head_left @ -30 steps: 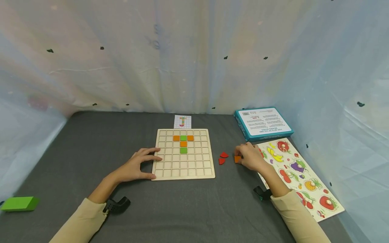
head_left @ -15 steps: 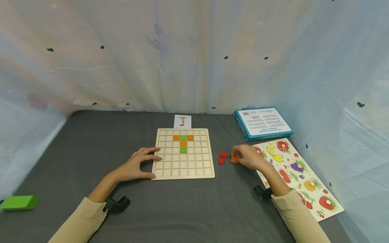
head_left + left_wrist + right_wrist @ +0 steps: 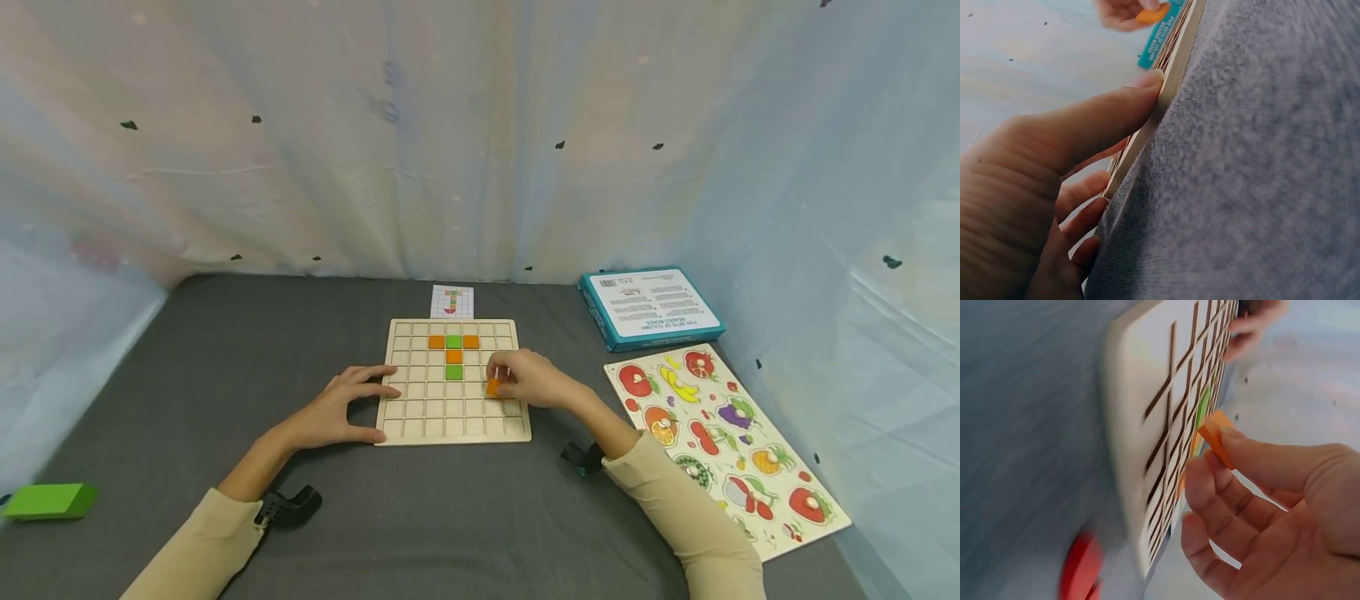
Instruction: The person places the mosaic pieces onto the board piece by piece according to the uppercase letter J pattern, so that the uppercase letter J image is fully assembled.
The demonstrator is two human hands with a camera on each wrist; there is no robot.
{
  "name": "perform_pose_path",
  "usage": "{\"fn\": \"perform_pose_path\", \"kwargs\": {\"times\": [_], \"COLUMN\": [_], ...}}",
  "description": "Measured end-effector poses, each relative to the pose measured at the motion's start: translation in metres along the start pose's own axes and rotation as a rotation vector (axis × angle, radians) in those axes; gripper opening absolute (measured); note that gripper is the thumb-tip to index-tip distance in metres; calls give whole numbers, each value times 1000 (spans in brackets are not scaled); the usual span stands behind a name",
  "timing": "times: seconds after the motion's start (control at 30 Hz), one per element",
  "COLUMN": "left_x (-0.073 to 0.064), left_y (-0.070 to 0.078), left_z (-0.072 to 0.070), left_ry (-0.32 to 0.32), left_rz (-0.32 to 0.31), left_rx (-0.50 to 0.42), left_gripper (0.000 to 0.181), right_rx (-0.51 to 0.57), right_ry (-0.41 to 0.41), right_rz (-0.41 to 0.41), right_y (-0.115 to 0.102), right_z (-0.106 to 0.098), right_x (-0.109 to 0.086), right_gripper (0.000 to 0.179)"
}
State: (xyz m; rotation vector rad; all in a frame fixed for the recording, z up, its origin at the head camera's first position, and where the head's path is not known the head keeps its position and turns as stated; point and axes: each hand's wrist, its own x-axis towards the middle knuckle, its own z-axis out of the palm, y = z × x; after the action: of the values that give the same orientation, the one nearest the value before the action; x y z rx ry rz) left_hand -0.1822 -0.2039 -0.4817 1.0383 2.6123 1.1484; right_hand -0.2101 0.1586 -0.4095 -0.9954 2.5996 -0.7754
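Observation:
The wooden grid board (image 3: 420, 411) lies on the dark cloth in the head view. Orange and green square tiles sit in its upper middle cells, among them a green tile (image 3: 453, 372). My left hand (image 3: 341, 407) rests along the board's left edge with fingers spread, and the thumb touches near the front corner. Above the board's right part, my right hand (image 3: 536, 379) pinches an orange tile (image 3: 1217, 432) between thumb and fingers. Red quarter-round pieces (image 3: 1080, 569) lie beside the board in the right wrist view; my right hand hides them in the head view.
A small pattern card (image 3: 452, 302) lies behind the board. To the right are a teal box (image 3: 651, 307) and a fruit puzzle board (image 3: 720, 450), partly under the right sleeve. A green block (image 3: 51, 502) is at far left. Plastic sheeting surrounds the table.
My right hand has carried the orange tile leftward from the cloth beside the fruit board to above the grid board. My left hand stays at the board's edge.

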Motion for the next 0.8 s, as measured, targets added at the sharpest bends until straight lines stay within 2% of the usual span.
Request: {"fn": "perform_pose_path", "kwargs": {"times": [0.17,0.3,0.8], "left_x": [1,2,0], "left_y": [1,3,1], "left_z": [1,2,1], "left_ry": [-1,-4,-1], "left_rz": [7,11,-5], "left_rx": [-1,-3,-10], "left_gripper": [62,62,61], "right_rx": [-10,0,1], "right_ry": [-35,-37,-14], "right_rz": [-73,-94,-64], "right_y": [-13,-16,-17], "right_z": [12,17,25], "right_x": [26,37,48], "right_gripper": [13,14,15]}}
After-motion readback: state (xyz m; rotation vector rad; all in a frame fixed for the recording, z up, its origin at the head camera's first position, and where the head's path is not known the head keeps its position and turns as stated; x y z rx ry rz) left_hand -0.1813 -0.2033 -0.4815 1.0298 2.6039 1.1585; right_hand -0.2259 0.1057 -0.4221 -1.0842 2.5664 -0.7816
